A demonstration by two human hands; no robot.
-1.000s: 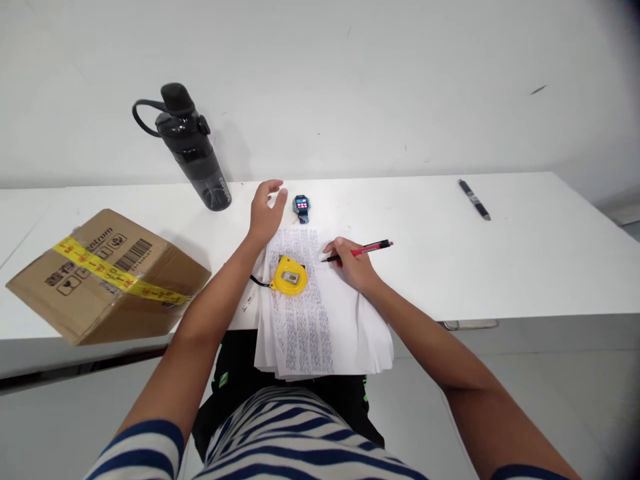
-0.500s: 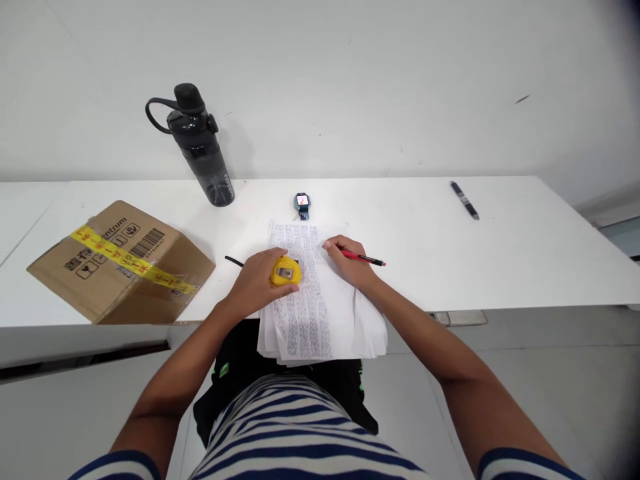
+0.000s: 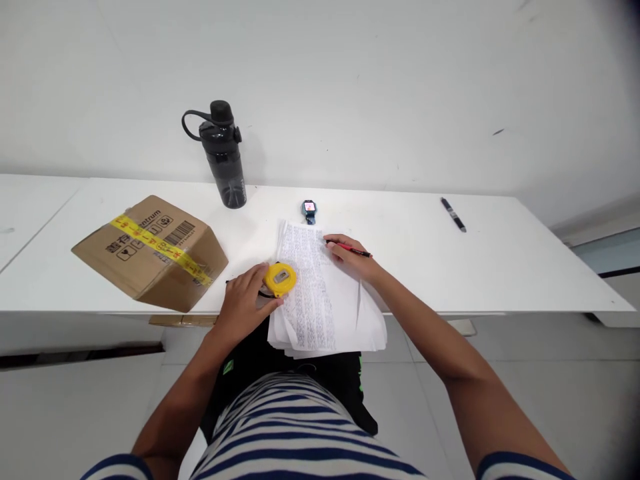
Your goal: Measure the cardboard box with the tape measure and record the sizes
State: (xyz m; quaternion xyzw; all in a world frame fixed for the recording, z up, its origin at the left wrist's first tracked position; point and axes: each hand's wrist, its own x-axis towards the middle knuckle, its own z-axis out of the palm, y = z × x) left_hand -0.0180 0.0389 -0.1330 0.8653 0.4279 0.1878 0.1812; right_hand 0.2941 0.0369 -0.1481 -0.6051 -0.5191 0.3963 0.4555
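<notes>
A yellow tape measure (image 3: 281, 280) is at the left edge of the written sheets, between the thumb and fingers of my left hand (image 3: 245, 303). A dark strap shows in the gap between the palm and the tape measure. My right hand (image 3: 353, 257) is closed around a red and black pen (image 3: 353, 250) and rests on the upper right of the paper stack (image 3: 347, 313). The pen points left, its tip close to the columns of small handwriting. The stack's lower end hangs over the table's front edge.
A taped cardboard box (image 3: 155, 257) sits on the left of the white table (image 3: 400, 267). Behind it stands a black water bottle (image 3: 225, 160). A small watch (image 3: 309, 210) lies beyond the papers, and a dark pen (image 3: 453, 215) farther right. The wall borders the table's back.
My left hand has shifted the tape measure leftward across the paper and turned it. My right hand keeps the pen near the same part of the sheet. The camera view has moved a little.
</notes>
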